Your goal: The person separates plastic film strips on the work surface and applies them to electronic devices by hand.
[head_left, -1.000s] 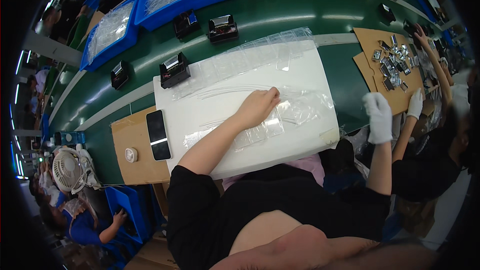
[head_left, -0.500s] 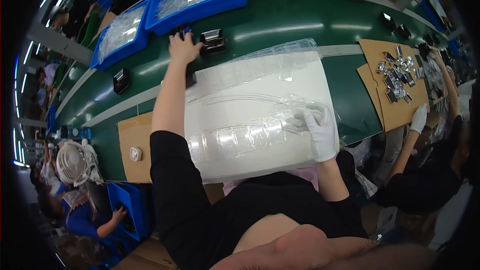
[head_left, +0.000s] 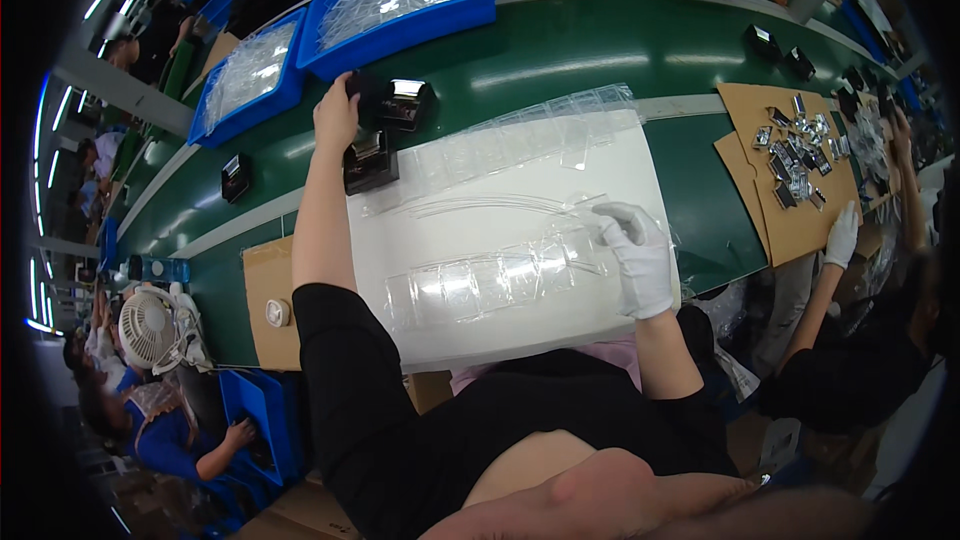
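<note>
At the far left of the white board (head_left: 520,335), my bare left hand (head_left: 337,112) is closed on the edge of a black box (head_left: 372,90). A glossy black box (head_left: 408,103) stands to its right, and another black box (head_left: 370,162) sits nearer, at the board's corner. My white-gloved right hand (head_left: 640,258) hovers over the board's right side, fingers curled together beside thin clear strips (head_left: 490,204); what is in its fingertips is too small to make out. Flat sheets of clear plastic film (head_left: 490,280) lie on the board, with another row of clear film (head_left: 510,140) along its far edge.
Blue bins (head_left: 400,45) of clear plastic pieces stand at the back left. A single black box (head_left: 236,178) rests on the green table (head_left: 560,35). Cardboard (head_left: 735,175) with small shiny parts (head_left: 795,155) lies right, near a co-worker's gloved hand (head_left: 842,235). A white fan (head_left: 147,328) is left.
My left hand has moved left and now grips a black box. The glossy box has shifted left and nearer. My right hand has curled in more, and the clear film by it lies flatter.
</note>
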Available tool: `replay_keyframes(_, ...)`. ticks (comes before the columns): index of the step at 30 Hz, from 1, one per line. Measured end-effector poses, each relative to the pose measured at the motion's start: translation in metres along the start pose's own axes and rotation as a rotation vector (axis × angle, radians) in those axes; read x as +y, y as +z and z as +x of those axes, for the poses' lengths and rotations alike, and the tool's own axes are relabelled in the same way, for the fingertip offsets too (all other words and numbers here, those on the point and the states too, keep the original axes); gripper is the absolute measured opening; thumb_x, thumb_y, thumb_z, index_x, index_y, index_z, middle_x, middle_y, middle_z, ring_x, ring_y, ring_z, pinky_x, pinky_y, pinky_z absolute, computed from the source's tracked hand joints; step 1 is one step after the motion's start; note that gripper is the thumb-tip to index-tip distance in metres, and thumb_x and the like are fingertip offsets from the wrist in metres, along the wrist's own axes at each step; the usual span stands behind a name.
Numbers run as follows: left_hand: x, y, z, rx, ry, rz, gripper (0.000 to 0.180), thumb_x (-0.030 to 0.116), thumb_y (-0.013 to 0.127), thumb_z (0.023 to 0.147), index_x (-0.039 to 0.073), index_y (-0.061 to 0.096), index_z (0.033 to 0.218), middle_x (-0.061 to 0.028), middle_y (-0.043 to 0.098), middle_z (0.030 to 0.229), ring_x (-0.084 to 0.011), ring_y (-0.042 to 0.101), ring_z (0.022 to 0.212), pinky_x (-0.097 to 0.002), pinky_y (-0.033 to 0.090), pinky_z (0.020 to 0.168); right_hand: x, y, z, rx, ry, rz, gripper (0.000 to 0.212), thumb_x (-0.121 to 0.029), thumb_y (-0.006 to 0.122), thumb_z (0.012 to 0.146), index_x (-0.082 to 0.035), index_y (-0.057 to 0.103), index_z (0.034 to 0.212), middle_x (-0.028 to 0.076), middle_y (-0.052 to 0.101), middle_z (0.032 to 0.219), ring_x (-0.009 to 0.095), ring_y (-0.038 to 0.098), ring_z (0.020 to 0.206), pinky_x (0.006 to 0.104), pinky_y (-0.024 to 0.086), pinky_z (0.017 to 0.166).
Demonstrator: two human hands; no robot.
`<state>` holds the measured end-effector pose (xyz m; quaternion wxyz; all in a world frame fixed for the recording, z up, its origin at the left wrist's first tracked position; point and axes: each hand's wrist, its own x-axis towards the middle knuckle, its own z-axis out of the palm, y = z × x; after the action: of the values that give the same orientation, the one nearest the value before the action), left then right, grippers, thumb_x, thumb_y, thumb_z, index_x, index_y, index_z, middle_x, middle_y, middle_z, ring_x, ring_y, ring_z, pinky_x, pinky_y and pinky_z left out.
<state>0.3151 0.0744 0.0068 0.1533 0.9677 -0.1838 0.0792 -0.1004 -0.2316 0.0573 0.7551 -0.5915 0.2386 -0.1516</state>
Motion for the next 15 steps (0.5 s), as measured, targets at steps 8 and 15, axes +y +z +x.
replay_keyframes(8, 0.159, -0.042, -0.108, -0.190, -0.473, -1.706, 0.079, 0.073, 0.055, 0.092, 0.004, 0.059, 0.129, -0.0139, 0.069, 0.113, -0.0234, 0.068, 0.102, -0.0346, 0.052, 0.093, -0.036, 0.050, 0.024, -0.147, -0.122, 0.157, 0.014, -0.006, 0.069, 0.095, 0.000, 0.065, 0.107, 0.011, 0.068, 0.089, 0.017, 0.066, 0.074, 0.0281, 0.057, 0.073)
replay_keyframes(15, 0.177, -0.038, -0.165, -0.544, -0.260, -1.606, 0.087, 0.083, 0.056, 0.084, 0.001, 0.063, 0.114, -0.0113, 0.069, 0.102, -0.0224, 0.067, 0.089, -0.0326, 0.053, 0.082, -0.057, 0.065, 0.020, -0.290, 0.040, 0.150, 0.013, -0.006, 0.071, 0.093, 0.000, 0.066, 0.104, 0.009, 0.068, 0.081, 0.015, 0.065, 0.066, 0.0247, 0.056, 0.065)
